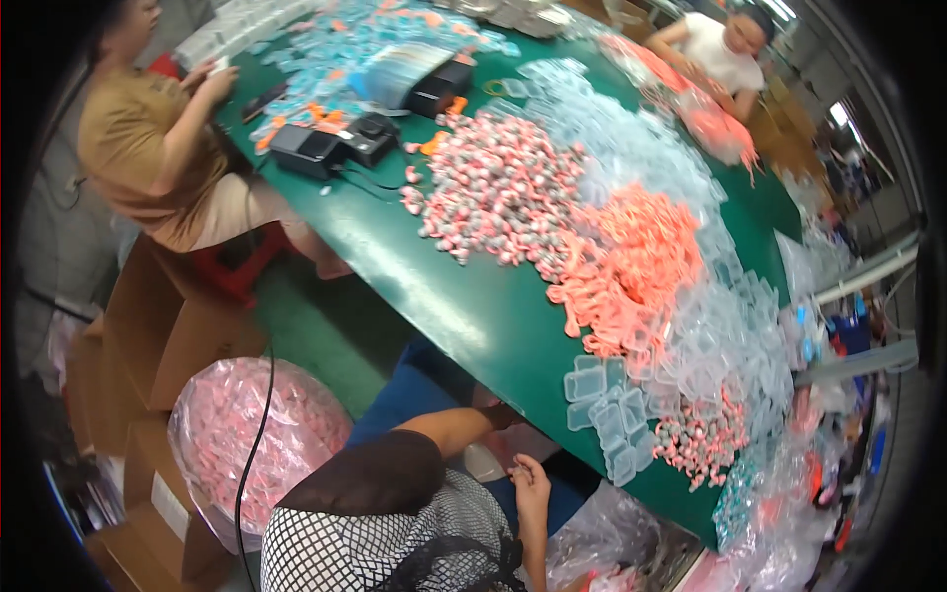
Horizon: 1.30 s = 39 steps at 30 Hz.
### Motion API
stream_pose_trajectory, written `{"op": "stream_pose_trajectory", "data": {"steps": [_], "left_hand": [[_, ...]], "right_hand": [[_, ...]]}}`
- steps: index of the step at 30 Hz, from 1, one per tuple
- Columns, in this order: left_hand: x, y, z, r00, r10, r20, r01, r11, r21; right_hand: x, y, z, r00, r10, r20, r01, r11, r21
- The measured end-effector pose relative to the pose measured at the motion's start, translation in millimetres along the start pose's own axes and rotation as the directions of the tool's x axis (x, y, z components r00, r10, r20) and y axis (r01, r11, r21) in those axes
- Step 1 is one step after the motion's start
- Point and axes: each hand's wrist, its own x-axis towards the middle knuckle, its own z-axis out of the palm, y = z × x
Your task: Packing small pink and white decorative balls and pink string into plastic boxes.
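My left forearm reaches to the table edge, where my left hand [504, 415] is dark and mostly hidden; its fingers do not show. My right hand [531, 481] is over my lap, just off the table's near edge. Its fingers are curled together, and whatever they may hold is too small to make out. A whitish object [483, 462], its kind unclear, lies between my hands at my lap. On the table closest to my hands are clear plastic boxes [617, 419] and a small pile of pink-and-grey pieces [702, 439].
The green table [424, 286] bears a large pink-and-grey heap [503, 187], orange cord loops [641, 257], and black devices [306, 150]. A bag of pink pieces [256, 434] and cardboard boxes [158, 335] stand left. Co-workers sit at the far left [148, 148] and far right [725, 59].
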Motion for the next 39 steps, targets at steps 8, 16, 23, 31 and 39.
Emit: {"op": "stream_pose_trajectory", "data": {"steps": [8,16,23,31,39], "left_hand": [[-22,-54,-1,0.931,0.358,-0.071,-0.356,0.85,-0.388],[-140,68,-172,0.829,0.544,-0.128,-0.555,0.774,-0.306],[-165,71,-239,0.639,0.363,-0.678,-0.492,0.87,0.002],[-125,49,-284,0.551,0.178,-0.815,-0.047,0.982,0.183],[-82,48,-283,0.471,0.33,-0.818,0.03,0.921,0.389]], "right_hand": [[-7,-53,-1,0.95,-0.298,0.098,0.31,0.938,-0.154],[-40,-113,-7,0.791,-0.607,0.076,0.605,0.757,-0.246],[-57,-165,1,0.595,-0.8,0.083,0.734,0.498,-0.461],[-45,-209,3,0.515,-0.853,0.082,0.711,0.371,-0.597],[-24,-225,9,0.414,-0.895,0.167,0.616,0.14,-0.775]]}}
